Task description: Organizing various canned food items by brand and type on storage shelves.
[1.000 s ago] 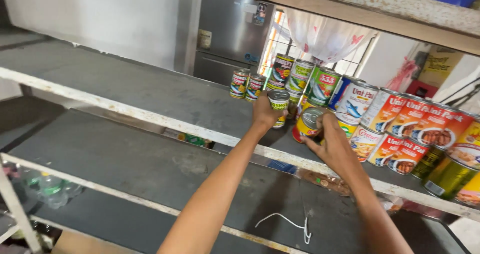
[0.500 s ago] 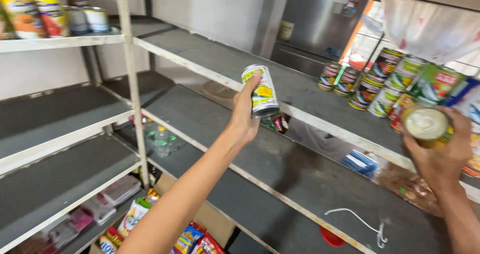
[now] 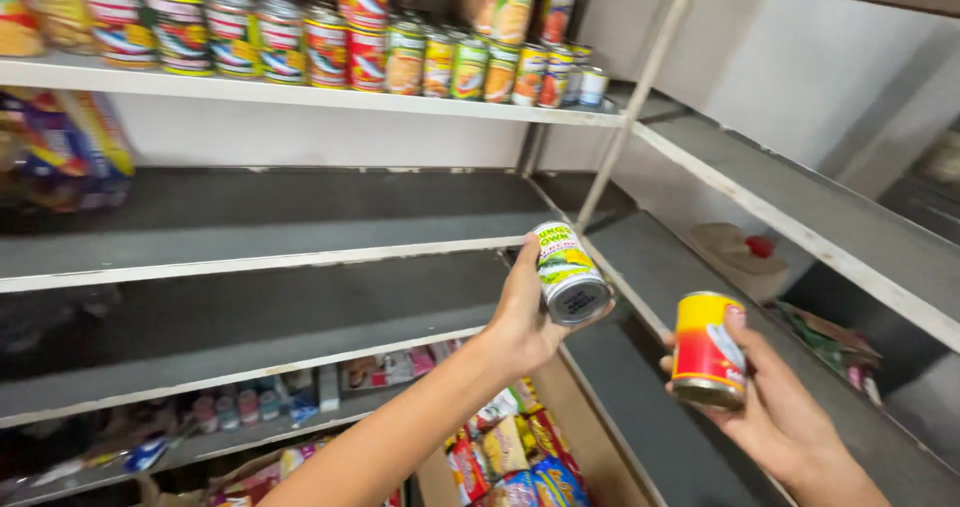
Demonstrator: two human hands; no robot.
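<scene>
My left hand [image 3: 522,319] grips a tin can with a green, white and yellow label [image 3: 567,272], held tilted in front of the grey middle shelf [image 3: 250,229]. My right hand [image 3: 775,407] holds a second tin can with a red and yellow label [image 3: 708,348], lower and to the right, over the corner shelf. Both cans are in the air, apart from each other and touching no shelf.
The top shelf [image 3: 300,92] carries a long row of several colourful cans [image 3: 400,52]. Snack packets [image 3: 510,457] sit in a box below. A white upright post [image 3: 632,97] stands at the corner. Another grey shelf [image 3: 800,207] runs off to the right.
The view has swung left from the right-hand shelves to the left-hand shelving. Both hands came along with their cans; the left can now sits lower, before the middle shelf.
</scene>
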